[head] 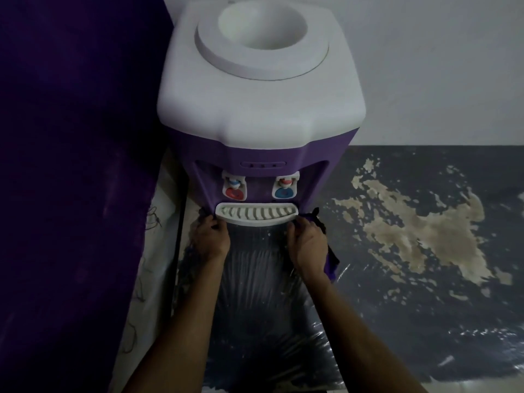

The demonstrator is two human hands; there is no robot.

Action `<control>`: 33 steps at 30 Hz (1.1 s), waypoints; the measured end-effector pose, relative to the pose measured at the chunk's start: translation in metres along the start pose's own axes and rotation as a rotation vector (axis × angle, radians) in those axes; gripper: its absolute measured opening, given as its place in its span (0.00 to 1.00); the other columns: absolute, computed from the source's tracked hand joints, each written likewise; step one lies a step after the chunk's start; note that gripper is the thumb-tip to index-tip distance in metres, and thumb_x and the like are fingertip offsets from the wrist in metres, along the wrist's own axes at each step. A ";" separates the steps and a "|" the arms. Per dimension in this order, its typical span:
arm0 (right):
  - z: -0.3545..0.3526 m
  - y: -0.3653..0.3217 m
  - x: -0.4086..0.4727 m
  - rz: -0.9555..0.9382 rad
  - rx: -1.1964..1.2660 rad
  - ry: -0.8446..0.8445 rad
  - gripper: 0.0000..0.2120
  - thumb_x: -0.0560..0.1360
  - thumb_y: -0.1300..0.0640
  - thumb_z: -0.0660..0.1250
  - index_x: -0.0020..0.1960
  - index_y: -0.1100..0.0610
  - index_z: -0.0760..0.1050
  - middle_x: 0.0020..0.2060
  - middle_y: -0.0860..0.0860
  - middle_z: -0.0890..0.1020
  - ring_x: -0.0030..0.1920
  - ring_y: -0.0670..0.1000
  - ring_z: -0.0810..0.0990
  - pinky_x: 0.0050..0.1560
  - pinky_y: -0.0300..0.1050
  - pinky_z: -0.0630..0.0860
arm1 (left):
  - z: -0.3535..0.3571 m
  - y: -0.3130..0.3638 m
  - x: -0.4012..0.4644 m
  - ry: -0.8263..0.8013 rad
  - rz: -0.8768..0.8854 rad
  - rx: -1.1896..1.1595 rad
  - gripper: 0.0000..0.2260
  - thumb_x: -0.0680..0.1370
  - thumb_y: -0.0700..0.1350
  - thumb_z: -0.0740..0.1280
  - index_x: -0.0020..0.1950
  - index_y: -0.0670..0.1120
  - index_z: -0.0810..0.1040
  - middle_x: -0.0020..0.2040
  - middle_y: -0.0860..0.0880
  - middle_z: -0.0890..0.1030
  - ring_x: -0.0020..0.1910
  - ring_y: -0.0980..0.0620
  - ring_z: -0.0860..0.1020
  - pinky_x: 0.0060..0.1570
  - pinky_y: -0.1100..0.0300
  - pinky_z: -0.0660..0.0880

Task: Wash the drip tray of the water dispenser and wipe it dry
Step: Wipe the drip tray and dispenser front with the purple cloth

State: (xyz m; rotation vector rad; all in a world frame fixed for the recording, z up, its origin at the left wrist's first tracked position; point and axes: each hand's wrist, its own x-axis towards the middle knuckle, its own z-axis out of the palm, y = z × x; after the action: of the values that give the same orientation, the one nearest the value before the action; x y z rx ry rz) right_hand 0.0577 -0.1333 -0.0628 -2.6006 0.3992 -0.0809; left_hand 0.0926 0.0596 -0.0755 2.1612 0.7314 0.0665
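A purple and white water dispenser (261,109) stands in front of me with no bottle on top. Its white slotted drip tray (256,214) sits in the front recess below the two taps. My left hand (211,239) grips the tray's left end from below. My right hand (307,245) grips the tray's right end, and a dark purple cloth (331,260) is tucked under that hand and hangs down at its right side. Both sets of fingertips are hidden under the tray's ends.
A dark purple surface (71,165) fills the left side close to the dispenser. A white wall (439,66) is behind. The dark floor (425,307) on the right has worn, peeling patches (411,231). A shiny dark panel (255,293) lies below the tray.
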 end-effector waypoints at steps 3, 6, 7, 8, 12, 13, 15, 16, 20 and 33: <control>0.000 -0.009 0.011 0.225 0.272 -0.044 0.16 0.81 0.49 0.61 0.51 0.58 0.82 0.46 0.56 0.86 0.47 0.59 0.84 0.44 0.41 0.73 | 0.001 0.002 0.004 -0.041 -0.038 -0.008 0.15 0.81 0.45 0.62 0.53 0.34 0.82 0.54 0.38 0.84 0.59 0.42 0.78 0.58 0.56 0.68; 0.005 -0.014 0.015 0.376 0.481 -0.090 0.16 0.80 0.48 0.62 0.49 0.59 0.81 0.44 0.59 0.86 0.47 0.63 0.84 0.52 0.57 0.80 | 0.006 0.006 0.009 -0.100 -0.113 0.056 0.21 0.81 0.53 0.62 0.54 0.36 0.83 0.56 0.38 0.82 0.59 0.40 0.78 0.60 0.52 0.72; 0.007 -0.016 0.015 0.406 0.515 -0.084 0.16 0.79 0.47 0.63 0.51 0.59 0.80 0.45 0.59 0.85 0.48 0.63 0.84 0.53 0.61 0.80 | 0.007 0.008 0.010 -0.108 -0.156 0.054 0.22 0.79 0.55 0.63 0.55 0.37 0.83 0.57 0.38 0.82 0.58 0.40 0.78 0.59 0.50 0.74; 0.009 -0.017 0.015 0.425 0.529 -0.069 0.16 0.79 0.46 0.63 0.53 0.59 0.79 0.46 0.59 0.85 0.49 0.63 0.84 0.53 0.62 0.80 | 0.009 0.009 0.011 -0.108 -0.195 0.048 0.22 0.78 0.57 0.64 0.55 0.38 0.82 0.57 0.38 0.81 0.59 0.40 0.78 0.59 0.49 0.75; 0.016 -0.018 0.014 0.443 0.603 -0.054 0.19 0.79 0.49 0.64 0.66 0.57 0.73 0.51 0.58 0.85 0.52 0.62 0.83 0.56 0.62 0.79 | 0.011 0.011 0.013 -0.088 -0.242 0.024 0.21 0.76 0.56 0.68 0.56 0.38 0.81 0.58 0.38 0.81 0.59 0.40 0.78 0.58 0.48 0.76; 0.017 -0.018 0.015 0.455 0.630 -0.063 0.20 0.79 0.50 0.65 0.68 0.57 0.72 0.52 0.60 0.85 0.54 0.63 0.83 0.56 0.63 0.78 | 0.011 0.011 0.014 -0.074 -0.246 0.002 0.21 0.76 0.55 0.68 0.55 0.37 0.81 0.58 0.39 0.81 0.59 0.41 0.79 0.59 0.50 0.76; 0.019 -0.019 0.018 0.500 0.677 -0.072 0.21 0.78 0.50 0.66 0.68 0.57 0.72 0.52 0.60 0.84 0.53 0.62 0.83 0.56 0.63 0.79 | 0.009 0.011 0.014 -0.049 -0.233 -0.003 0.20 0.77 0.53 0.68 0.56 0.36 0.80 0.59 0.39 0.81 0.60 0.42 0.78 0.58 0.53 0.74; 0.019 -0.020 0.019 0.528 0.716 -0.067 0.21 0.78 0.50 0.67 0.67 0.57 0.73 0.51 0.58 0.84 0.51 0.61 0.83 0.54 0.62 0.80 | 0.008 0.011 0.013 -0.040 -0.215 0.009 0.20 0.77 0.52 0.67 0.57 0.36 0.80 0.59 0.39 0.81 0.60 0.42 0.78 0.58 0.54 0.73; 0.020 -0.025 0.027 0.624 0.917 -0.058 0.16 0.76 0.55 0.70 0.63 0.57 0.75 0.54 0.61 0.83 0.50 0.59 0.84 0.50 0.60 0.83 | 0.005 0.008 0.009 0.054 -0.119 -0.016 0.16 0.77 0.50 0.68 0.52 0.37 0.81 0.54 0.40 0.83 0.57 0.42 0.79 0.56 0.53 0.73; 0.027 -0.024 0.021 0.786 1.353 0.043 0.22 0.78 0.62 0.68 0.71 0.61 0.67 0.47 0.51 0.80 0.53 0.55 0.81 0.60 0.52 0.79 | 0.010 0.013 0.005 -0.075 -0.370 -0.628 0.13 0.77 0.42 0.69 0.58 0.36 0.75 0.47 0.42 0.82 0.48 0.43 0.84 0.45 0.55 0.79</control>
State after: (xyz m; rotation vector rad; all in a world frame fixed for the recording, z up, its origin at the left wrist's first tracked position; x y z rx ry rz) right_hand 0.0878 -0.1064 -0.0749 -1.0235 0.9316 -0.0864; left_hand 0.1061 0.0490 -0.0732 1.4077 0.9122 0.0162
